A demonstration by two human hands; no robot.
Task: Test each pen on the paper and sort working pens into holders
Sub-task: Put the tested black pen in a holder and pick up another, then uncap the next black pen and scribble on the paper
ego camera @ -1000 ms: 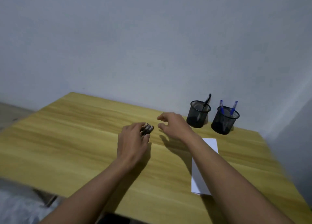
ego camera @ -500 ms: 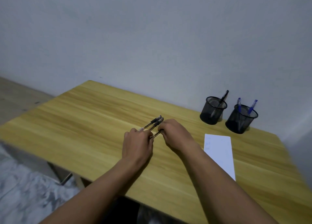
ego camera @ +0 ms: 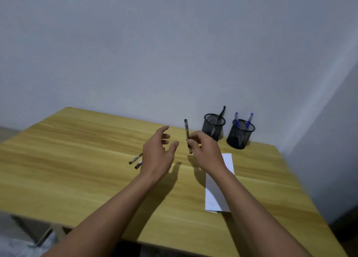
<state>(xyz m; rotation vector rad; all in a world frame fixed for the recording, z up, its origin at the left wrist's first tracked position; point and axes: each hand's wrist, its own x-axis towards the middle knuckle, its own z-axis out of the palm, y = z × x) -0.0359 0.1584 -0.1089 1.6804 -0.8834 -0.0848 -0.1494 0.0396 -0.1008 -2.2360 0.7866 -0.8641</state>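
My right hand (ego camera: pixel 206 152) is shut on a black-capped pen (ego camera: pixel 187 130), holding it nearly upright above the table. My left hand (ego camera: pixel 157 154) hovers open beside it, fingers spread, holding nothing. Two pens (ego camera: pixel 135 159) lie on the wooden table (ego camera: pixel 77 160) under and left of my left hand, partly hidden by it. A white sheet of paper (ego camera: pixel 215 194) lies under my right forearm. At the back stand two black mesh holders: the left holder (ego camera: pixel 213 126) has one black pen, the right holder (ego camera: pixel 240 134) has two blue pens.
A grey wall rises right behind the holders. The table's near edge runs along the bottom, with floor and a metal leg (ego camera: pixel 43 237) below at left. The right table edge meets a darker wall.
My right hand has lifted one pen from the group and raised it upright. My left hand let go of the pens and opened; two pens now lie on the table.
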